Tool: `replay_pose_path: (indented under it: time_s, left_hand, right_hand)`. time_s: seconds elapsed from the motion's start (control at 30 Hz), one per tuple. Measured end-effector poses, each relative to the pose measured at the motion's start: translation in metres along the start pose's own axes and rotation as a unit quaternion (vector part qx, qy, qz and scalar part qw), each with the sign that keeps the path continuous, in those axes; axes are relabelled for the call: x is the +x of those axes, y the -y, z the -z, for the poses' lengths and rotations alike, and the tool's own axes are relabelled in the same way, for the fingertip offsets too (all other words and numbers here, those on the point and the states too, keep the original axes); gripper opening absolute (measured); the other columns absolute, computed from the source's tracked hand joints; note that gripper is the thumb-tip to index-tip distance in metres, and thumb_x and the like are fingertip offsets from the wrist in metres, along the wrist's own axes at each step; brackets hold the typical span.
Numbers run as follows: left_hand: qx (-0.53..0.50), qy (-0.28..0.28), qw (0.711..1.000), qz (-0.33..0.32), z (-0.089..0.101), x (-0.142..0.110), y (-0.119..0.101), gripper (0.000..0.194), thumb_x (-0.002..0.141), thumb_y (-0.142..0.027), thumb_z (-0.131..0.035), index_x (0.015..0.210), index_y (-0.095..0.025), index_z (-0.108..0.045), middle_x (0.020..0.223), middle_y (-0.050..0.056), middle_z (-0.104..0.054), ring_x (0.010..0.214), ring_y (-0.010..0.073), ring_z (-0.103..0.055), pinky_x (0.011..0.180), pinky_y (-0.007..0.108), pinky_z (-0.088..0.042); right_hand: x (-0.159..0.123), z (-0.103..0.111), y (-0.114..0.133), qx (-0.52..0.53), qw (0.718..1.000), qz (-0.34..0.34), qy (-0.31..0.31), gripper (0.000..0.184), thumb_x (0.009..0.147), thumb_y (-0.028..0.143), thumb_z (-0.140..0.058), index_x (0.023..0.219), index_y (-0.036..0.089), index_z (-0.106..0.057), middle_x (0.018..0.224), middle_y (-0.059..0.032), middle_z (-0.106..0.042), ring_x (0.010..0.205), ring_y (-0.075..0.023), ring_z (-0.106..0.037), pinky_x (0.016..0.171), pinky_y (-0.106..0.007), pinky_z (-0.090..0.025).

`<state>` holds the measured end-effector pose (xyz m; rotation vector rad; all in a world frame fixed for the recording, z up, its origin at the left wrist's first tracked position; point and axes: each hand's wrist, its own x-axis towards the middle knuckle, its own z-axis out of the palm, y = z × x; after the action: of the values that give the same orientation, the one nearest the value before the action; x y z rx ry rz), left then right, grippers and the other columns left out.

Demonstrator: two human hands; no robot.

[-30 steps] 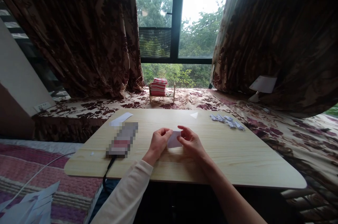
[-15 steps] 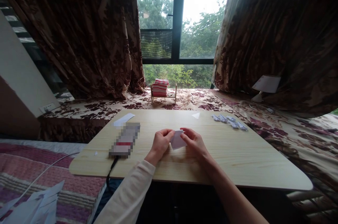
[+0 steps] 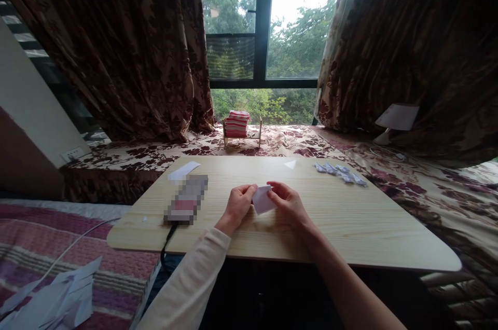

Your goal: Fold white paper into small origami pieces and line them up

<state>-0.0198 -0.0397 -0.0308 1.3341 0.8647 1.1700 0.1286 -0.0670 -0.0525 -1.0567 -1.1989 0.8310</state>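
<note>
Both hands gripping: left hand [image 3: 236, 205] is pinching the left edge of a small white paper piece [image 3: 262, 202], thumb and fingers closing nearly flat with only the sheet between. Right hand [image 3: 288, 204] is holding the far right corner, thumb lying on the paper, index finger curving around the far side; this pinch is looking slightly looser, exact finger contact partly hidden.

Paper piece is sitting between the hands, tilting over the middle of the table [image 3: 350, 234]; can't tell if its near corner is touching the wood. Far right: a cluster of small folded paper pieces [image 3: 330, 168]. Far left: a white paper strip [image 3: 189, 169], lying beside a blurred-out device [image 3: 187, 199].

Handling, judging by look: very light, thin, bending easily but taking a crease; probably a bit slick, not brittle. Hard squeezing is risking wrinkles, pulling the hands apart is risking a tear. Best hold: light fingertip pinches at opposite edges or corners, thumbs on the near face, fingers backing the sheet, middle staying uncrushed.
</note>
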Motion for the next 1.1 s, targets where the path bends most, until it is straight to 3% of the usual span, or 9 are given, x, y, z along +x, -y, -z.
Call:
replay_pose_path:
  time_s: [0.37,0.73,0.97,1.1]
  left_hand:
    - [0.018,-0.008,0.999,-0.028,0.001,0.001,0.002,0.031,0.068,-0.042,-0.068,0.070,-0.011,-0.073,0.061,0.002,-0.063,0.056,0.0122,-0.051,0.055,0.023,-0.040]
    - [0.078,-0.031,0.992,-0.096,-0.002,-0.004,-0.010,0.021,0.070,-0.033,-0.066,0.069,-0.014,-0.074,0.068,0.005,-0.070,0.066,0.0172,-0.058,0.064,0.027,-0.044]
    - [0.112,-0.023,0.985,-0.127,-0.003,-0.005,-0.012,0.018,0.072,-0.031,-0.065,0.069,-0.015,-0.073,0.072,0.005,-0.068,0.070,0.0175,-0.058,0.066,0.026,-0.043]
    - [0.122,-0.009,0.985,-0.120,-0.002,-0.006,-0.012,0.028,0.076,-0.036,-0.060,0.060,-0.015,-0.068,0.058,0.001,-0.060,0.059,0.0141,-0.051,0.056,0.024,-0.038]
  right_hand:
    - [0.000,0.000,-0.001,-0.007,1.000,0.002,0.003,0.040,0.069,0.043,-0.067,0.100,0.017,-0.064,0.074,-0.0030,-0.067,0.067,-0.0169,-0.060,0.059,-0.028,-0.046]
    - [0.001,-0.001,-0.002,-0.028,1.000,-0.001,-0.002,0.036,0.069,0.041,-0.067,0.095,0.017,-0.066,0.082,-0.0058,-0.070,0.071,-0.0182,-0.063,0.063,-0.030,-0.049]
    - [0.000,0.001,0.003,-0.049,0.999,0.007,-0.021,0.029,0.071,0.043,-0.065,0.084,0.017,-0.068,0.079,-0.0059,-0.070,0.070,-0.0184,-0.061,0.062,-0.030,-0.049]
    - [0.000,0.000,0.005,-0.054,0.998,0.015,-0.032,0.027,0.071,0.044,-0.065,0.078,0.018,-0.065,0.074,-0.0040,-0.068,0.066,-0.0175,-0.060,0.061,-0.029,-0.048]
